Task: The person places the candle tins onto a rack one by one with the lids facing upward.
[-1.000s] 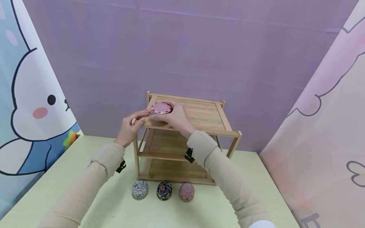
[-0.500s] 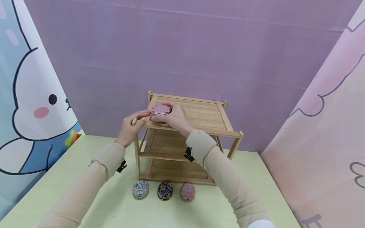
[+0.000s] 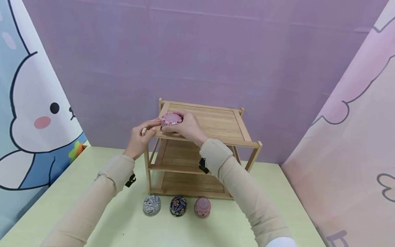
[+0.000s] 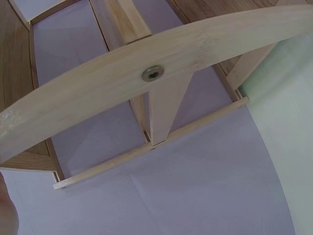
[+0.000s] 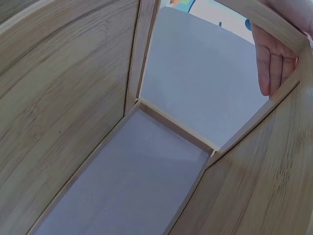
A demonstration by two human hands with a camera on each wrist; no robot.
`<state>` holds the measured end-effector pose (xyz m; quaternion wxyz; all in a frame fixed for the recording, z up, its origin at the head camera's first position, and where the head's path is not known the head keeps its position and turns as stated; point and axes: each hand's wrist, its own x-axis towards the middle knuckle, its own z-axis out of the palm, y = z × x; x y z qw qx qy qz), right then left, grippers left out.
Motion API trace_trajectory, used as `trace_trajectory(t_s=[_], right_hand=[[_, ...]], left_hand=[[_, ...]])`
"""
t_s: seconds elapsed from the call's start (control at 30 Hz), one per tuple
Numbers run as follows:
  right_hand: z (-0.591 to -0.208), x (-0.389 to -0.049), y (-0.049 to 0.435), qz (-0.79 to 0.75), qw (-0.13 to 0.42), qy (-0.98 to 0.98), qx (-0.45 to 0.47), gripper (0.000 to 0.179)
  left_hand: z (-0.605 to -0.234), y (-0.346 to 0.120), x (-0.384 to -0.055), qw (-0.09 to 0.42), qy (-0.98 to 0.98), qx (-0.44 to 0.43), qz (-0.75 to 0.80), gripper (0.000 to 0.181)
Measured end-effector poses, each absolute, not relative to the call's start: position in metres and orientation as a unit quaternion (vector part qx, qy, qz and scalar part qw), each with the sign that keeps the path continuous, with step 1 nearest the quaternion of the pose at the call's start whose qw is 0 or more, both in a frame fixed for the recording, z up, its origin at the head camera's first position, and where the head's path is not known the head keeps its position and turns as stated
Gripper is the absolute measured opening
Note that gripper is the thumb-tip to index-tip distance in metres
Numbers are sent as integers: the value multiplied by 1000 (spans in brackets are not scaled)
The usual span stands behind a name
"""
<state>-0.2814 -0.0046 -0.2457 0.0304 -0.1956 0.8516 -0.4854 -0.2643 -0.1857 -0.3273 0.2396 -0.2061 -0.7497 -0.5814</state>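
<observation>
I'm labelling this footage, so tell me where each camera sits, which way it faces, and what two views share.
Head: worn on the head, facing forward and down at the wooden rack and held pink tin; left hand, right hand and both sleeves show.
Left wrist: on that wrist, facing the rack's frame and purple backdrop; a sliver of skin shows at the left edge.
Right wrist: on that wrist, facing between the rack's boards; fingers, apparently the left hand's, show upper right.
Shared: both wrist views show the rack, neither the tin.

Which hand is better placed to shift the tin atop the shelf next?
Probably the right hand: it holds the tin, while the left hand is at the near left corner of the shelf.
</observation>
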Motion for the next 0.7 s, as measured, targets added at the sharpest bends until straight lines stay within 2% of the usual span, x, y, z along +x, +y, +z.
trace_trajectory(t_s=[0.3, 0.7], right_hand=[[-246, -284, -8, -492, 37, 845, -206, 78], [-248, -285, -10, -490, 38, 845, -209, 80]], left_hand=[[-325, -185, -263, 235, -756, -194, -580, 28], [-304, -175, -240, 242, -770, -185, -561, 29]])
